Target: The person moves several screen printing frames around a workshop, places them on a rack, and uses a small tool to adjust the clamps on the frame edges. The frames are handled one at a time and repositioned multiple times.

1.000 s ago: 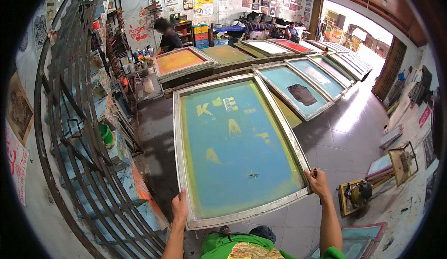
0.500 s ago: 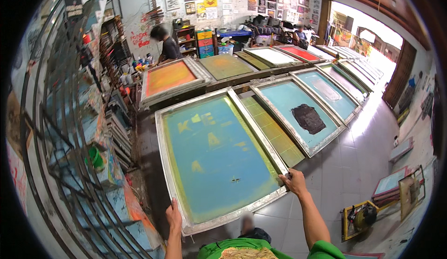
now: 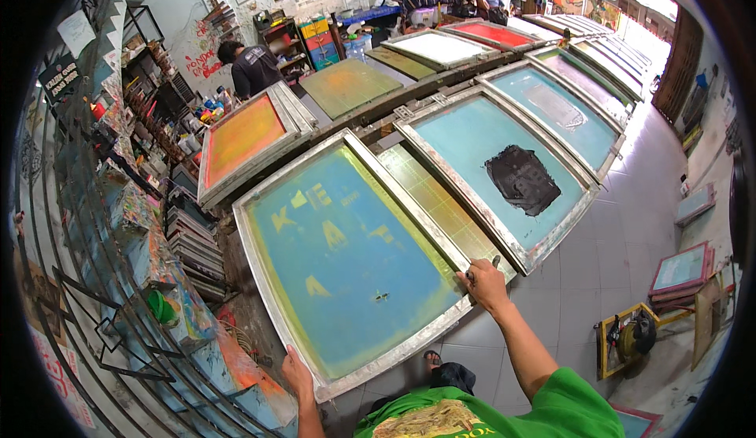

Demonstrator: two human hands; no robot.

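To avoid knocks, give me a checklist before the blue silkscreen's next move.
1. Left hand on the blue silkscreen by its near-left corner: ok.
2. Right hand at its near-right corner: ok.
3. Gap to the turquoise silkscreen, gridded board showing between: ok.
4. Turquoise silkscreen free of dark patches: not ok, black patch on it.
5. Dark object at the right hand identified: cannot tell.
6. Blue silkscreen's underside fully supported: cannot tell.

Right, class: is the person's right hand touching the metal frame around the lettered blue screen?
Touching. The head view shows the right hand gripping the metal frame at its near right corner, fingers overlapping the rail.
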